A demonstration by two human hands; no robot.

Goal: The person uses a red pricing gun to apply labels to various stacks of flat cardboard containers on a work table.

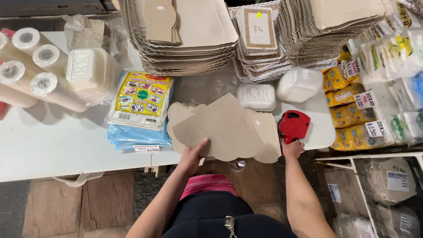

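Brown cardboard sheets [222,128], fanned, scallop-edged, in left hand [192,158]

Count at the bench [53,145]: four paper rolls [33,66], lying side by side at the left end. Three white foam lidded containers: one [90,70] wrapped in clear film beside the rolls, two [257,97] [299,84] near the middle. One red price-label gun [293,125]. Two tall stacks of plain cardboard trays [194,39] [330,31] at the back, and one shorter stack of lace-edged trays [260,44] between them. One fanned pile of cone-shaped cardboard pieces [224,128]; the pieces overlap and cannot be counted singly. One yellow printed packet [143,94] lies on one blue packet [136,136]. Two hands are in view, the left hand [194,154] and the right hand [291,147].
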